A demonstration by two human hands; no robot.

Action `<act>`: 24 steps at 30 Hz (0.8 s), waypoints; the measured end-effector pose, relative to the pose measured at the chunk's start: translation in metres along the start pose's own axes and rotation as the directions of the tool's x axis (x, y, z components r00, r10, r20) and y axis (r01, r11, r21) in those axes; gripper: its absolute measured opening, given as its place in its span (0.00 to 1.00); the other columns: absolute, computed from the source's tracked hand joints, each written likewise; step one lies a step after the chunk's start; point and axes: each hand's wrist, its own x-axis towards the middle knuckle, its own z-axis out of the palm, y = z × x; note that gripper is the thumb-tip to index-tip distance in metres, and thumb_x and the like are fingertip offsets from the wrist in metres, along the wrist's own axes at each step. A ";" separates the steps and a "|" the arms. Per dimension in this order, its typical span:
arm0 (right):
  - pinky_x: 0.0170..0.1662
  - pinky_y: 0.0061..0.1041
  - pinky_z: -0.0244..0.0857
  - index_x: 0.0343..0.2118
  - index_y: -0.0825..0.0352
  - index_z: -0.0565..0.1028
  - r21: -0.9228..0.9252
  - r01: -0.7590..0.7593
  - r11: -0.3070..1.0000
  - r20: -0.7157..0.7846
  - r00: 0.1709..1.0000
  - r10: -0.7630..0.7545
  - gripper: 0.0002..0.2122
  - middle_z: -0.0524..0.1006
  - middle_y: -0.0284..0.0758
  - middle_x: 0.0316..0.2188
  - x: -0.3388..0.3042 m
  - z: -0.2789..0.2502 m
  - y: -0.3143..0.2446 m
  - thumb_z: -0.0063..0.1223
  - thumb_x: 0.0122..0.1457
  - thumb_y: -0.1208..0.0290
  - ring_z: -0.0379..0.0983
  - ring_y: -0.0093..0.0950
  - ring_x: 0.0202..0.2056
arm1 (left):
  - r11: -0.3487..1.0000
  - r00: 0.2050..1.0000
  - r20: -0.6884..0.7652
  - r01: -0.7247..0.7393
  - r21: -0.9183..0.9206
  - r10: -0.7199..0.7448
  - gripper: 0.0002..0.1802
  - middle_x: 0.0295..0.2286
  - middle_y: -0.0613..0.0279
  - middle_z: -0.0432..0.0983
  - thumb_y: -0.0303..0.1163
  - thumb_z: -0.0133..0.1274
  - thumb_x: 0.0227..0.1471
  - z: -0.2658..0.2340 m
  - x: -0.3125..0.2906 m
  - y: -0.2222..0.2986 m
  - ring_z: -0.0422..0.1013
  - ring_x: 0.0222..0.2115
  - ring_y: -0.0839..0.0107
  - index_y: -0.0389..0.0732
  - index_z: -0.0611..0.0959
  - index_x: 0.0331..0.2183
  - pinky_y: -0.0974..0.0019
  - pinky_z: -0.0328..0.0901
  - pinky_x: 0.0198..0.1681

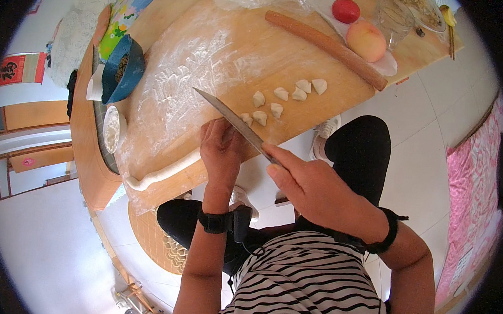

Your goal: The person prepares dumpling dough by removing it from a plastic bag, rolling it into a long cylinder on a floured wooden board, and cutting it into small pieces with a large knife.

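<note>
A long rope of white dough (pixel 166 174) lies along the near edge of the floured wooden board (pixel 180 47). Its right end runs under my left hand (pixel 219 153), whose fingers are curled round it. In my right hand (pixel 317 188) is a kitchen knife (pixel 225 112), gripped by the handle. The blade slants up to the left, just beyond my left fingers, and partly covers a piece of dough behind it. Several small cut dough pieces (pixel 280 93) are scattered on the board to the right of the blade.
A rolling pin (pixel 323 48) lies across the board's far right, beside a peach (pixel 366 41) and a red round object (pixel 346 11). At the left stand a blue bowl of dark filling (pixel 133 67) and a white bowl of flour (pixel 113 129). Clear glassware (pixel 393 20) sits at the far right.
</note>
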 end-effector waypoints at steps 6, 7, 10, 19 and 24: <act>0.32 0.47 0.68 0.51 0.73 0.67 -0.070 0.216 0.974 -0.218 0.949 -0.227 0.21 0.75 0.53 0.22 0.057 0.032 0.020 0.39 0.63 0.60 0.74 0.50 0.25 | 0.994 0.999 0.032 0.026 0.104 -0.030 0.10 0.32 0.56 0.76 0.23 0.57 0.41 -0.005 0.003 0.004 0.69 0.38 0.54 0.38 0.79 0.32 0.57 0.65 0.41; 0.31 0.43 0.68 0.52 0.72 0.67 -0.089 0.191 0.978 -0.181 0.962 -0.204 0.21 0.75 0.52 0.23 0.055 0.031 0.019 0.39 0.64 0.61 0.74 0.49 0.25 | 0.989 1.000 0.008 0.026 0.147 -0.027 0.11 0.32 0.56 0.76 0.23 0.57 0.41 -0.005 0.002 0.009 0.69 0.38 0.54 0.38 0.79 0.32 0.57 0.65 0.41; 0.30 0.40 0.68 0.54 0.72 0.66 -0.096 0.123 0.988 -0.078 0.988 -0.131 0.20 0.75 0.51 0.23 0.036 0.019 0.006 0.40 0.64 0.62 0.74 0.48 0.25 | 0.980 0.999 -0.003 -0.047 0.195 0.048 0.13 0.31 0.56 0.76 0.24 0.58 0.39 -0.013 -0.002 0.003 0.69 0.38 0.53 0.38 0.79 0.33 0.56 0.65 0.40; 0.28 0.45 0.67 0.55 0.74 0.63 0.039 -0.044 0.998 0.078 0.996 0.041 0.23 0.74 0.53 0.20 -0.018 0.011 -0.011 0.40 0.64 0.61 0.73 0.49 0.23 | 0.984 0.997 0.028 -0.075 0.162 0.072 0.14 0.28 0.58 0.75 0.22 0.59 0.34 -0.018 -0.017 0.001 0.69 0.34 0.53 0.39 0.78 0.30 0.56 0.66 0.36; 0.28 0.45 0.67 0.54 0.75 0.64 -0.021 -0.017 1.000 0.041 0.999 0.018 0.22 0.75 0.51 0.19 -0.016 0.017 -0.006 0.39 0.64 0.61 0.74 0.49 0.22 | 0.982 0.991 0.045 -0.128 0.140 0.123 0.15 0.28 0.58 0.75 0.22 0.59 0.33 -0.017 -0.016 0.000 0.69 0.34 0.53 0.40 0.78 0.31 0.57 0.66 0.36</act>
